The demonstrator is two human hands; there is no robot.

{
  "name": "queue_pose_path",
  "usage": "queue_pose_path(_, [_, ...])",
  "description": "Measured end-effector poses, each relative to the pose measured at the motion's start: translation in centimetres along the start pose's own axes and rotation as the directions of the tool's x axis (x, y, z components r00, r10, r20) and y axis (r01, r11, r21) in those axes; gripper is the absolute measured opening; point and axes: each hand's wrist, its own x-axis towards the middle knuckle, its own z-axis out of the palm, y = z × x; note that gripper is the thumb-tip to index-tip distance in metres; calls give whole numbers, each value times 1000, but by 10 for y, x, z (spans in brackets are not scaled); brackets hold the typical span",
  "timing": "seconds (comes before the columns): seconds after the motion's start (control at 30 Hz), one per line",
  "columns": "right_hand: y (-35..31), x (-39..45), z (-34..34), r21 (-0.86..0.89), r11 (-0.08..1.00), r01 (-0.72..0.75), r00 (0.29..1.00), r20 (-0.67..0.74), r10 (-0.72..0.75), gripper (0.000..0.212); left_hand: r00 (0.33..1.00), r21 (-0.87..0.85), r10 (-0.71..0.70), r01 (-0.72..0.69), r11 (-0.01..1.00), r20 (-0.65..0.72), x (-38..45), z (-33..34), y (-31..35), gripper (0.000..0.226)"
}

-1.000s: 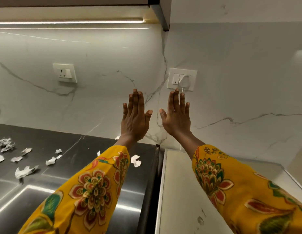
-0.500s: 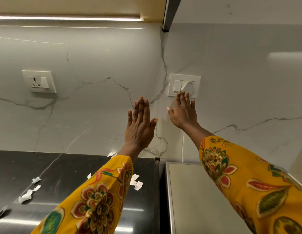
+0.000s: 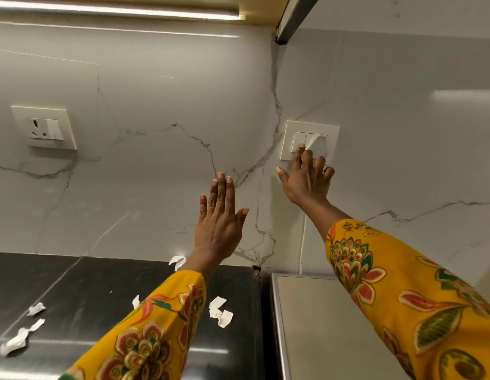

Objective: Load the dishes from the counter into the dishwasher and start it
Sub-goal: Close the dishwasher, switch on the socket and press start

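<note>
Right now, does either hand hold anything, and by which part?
Nothing is held. The right hand reaches the switch plate with straight fingers; the left hand is open in the air.

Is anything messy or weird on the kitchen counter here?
Yes. Torn white paper scraps lie scattered over the black counter, some near the left sleeve and more at the far left edge. They look like litter. A dark crack-like line also runs up the wall corner, though it may only be a marble vein.
</note>
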Motion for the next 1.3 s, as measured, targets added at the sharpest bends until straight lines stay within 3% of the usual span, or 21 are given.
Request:
queue_pose_path(0.43, [1,-23,-5,-2,1000,26,998,51,-26,71,999,-43,-12,14,999,44,-21,6,-1,75])
queue_pose_path(0.77, [13,-120,-1,67,990,124,987,97,-130,68,995,-55,-40,45,997,86,-75,-3,33,77])
queue_pose_path(1.3, [89,-311,-40,146,981,126,957,241,-159,68,982,-86,-130,142,986,133,-226,-21,144,71])
